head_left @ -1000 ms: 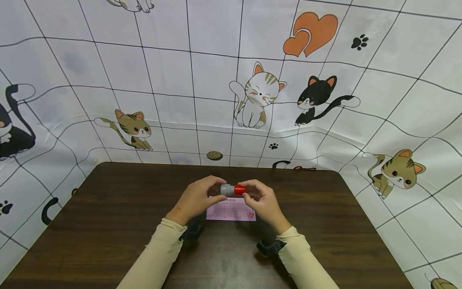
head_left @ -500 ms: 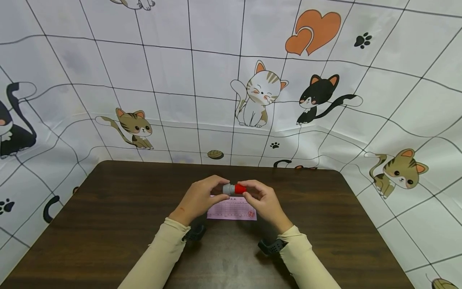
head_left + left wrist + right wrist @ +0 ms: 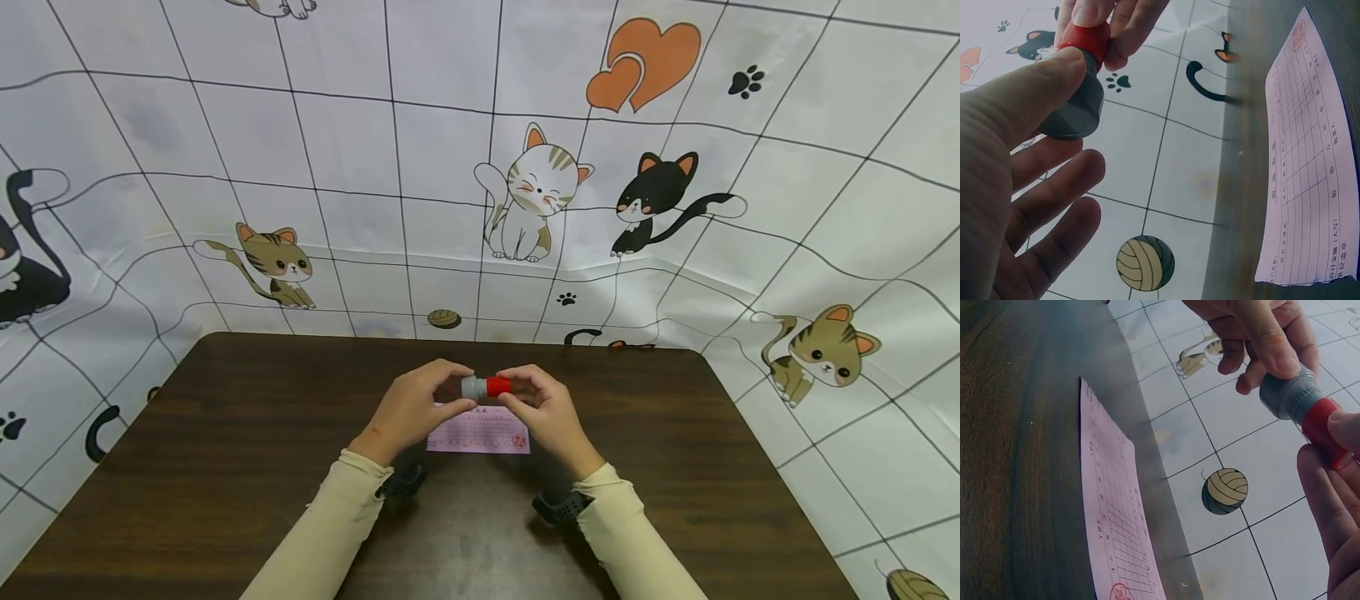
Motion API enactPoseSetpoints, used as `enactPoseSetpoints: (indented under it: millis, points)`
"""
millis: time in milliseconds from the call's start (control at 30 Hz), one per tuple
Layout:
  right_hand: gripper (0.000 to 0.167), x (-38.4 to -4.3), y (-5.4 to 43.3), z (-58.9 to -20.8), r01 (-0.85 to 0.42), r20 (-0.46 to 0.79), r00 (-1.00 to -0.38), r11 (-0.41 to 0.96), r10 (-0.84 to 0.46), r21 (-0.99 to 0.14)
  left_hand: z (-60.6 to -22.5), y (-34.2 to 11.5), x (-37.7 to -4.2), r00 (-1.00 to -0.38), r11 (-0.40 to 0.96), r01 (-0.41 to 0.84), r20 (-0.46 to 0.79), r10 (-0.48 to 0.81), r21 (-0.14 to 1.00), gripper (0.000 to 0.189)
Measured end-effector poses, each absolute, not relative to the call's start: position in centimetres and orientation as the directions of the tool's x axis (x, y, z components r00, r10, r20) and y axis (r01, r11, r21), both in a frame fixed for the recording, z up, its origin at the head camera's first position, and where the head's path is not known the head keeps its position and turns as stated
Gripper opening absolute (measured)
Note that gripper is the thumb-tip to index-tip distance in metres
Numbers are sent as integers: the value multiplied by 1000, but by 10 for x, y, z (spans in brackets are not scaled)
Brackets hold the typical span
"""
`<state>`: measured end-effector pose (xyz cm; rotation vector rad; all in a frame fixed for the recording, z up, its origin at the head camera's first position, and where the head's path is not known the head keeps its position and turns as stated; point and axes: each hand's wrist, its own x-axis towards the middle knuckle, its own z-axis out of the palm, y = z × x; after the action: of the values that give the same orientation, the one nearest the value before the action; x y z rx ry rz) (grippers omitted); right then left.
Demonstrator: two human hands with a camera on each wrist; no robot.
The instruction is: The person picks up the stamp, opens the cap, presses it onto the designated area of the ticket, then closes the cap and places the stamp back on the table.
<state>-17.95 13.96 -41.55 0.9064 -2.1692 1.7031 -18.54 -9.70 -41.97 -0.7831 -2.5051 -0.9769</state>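
Note:
A small stamp (image 3: 474,387) with a grey part and a red part is held level between both hands over the table. My left hand (image 3: 408,408) pinches the grey part (image 3: 1082,106) between thumb and fingers. From the other side, my right hand (image 3: 551,417) pinches the red part (image 3: 1325,431). The two parts are joined at a narrower grey neck, best seen in the right wrist view. Just below the hands lies a pink printed slip (image 3: 480,432) with ruled lines. A round red seal mark (image 3: 519,442) is at its right end.
The dark wooden table (image 3: 225,467) has rounded far corners. Behind it and along its sides hangs a white sheet (image 3: 442,150) with a grid and cartoon cats. Each wrist carries a dark strap (image 3: 562,507).
Between the earlier frames and now, both hands keep hold of the stamp in nearly the same place. The whole head view shifts slightly.

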Motion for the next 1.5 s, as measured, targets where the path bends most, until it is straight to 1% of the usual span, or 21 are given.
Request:
enactPoseSetpoints:
  millis: [133,333,433,533,700,800,933,1033,1167,1333,1500]
  points:
    - [30,-178,140,-412,-603,536,-781,164,-322,-781,-420,-95,-184,-777,604,618,509,371,503,41]
    - [28,-175,139,-408,-570,495,-807,207,-321,-795,-422,-94,-185,-689,574,704,597,410,418,42]
    - [28,-174,138,-408,-546,477,-825,207,-304,-812,-422,-94,-186,-674,577,712,618,404,400,43]
    - [28,-175,137,-408,-531,468,-834,198,-293,-824,-422,-95,-186,-689,589,697,612,389,410,43]
    - [29,-176,137,-409,-541,479,-828,190,-292,-819,-425,-96,-187,-727,584,668,573,379,462,43]
    - [30,-178,139,-410,-537,477,-832,198,-285,-820,-428,-99,-189,-762,571,639,525,379,515,46]
    - [32,-181,147,-410,-506,457,-856,219,-241,-834,-435,-107,-192,-831,615,555,413,374,560,51]
    - [33,-185,156,-412,-477,441,-877,238,-189,-846,-441,-116,-194,-880,686,476,306,364,550,54]
    - [34,-191,168,-414,-447,426,-895,260,-135,-856,-448,-123,-196,-915,749,399,181,360,529,57]
    - [34,-203,181,-420,-414,405,-909,305,-93,-858,-454,-127,-197,-930,791,350,83,358,502,60]
    - [33,-223,197,-442,-396,417,-908,390,-33,-831,-461,-126,-198,-929,814,341,39,367,470,61]
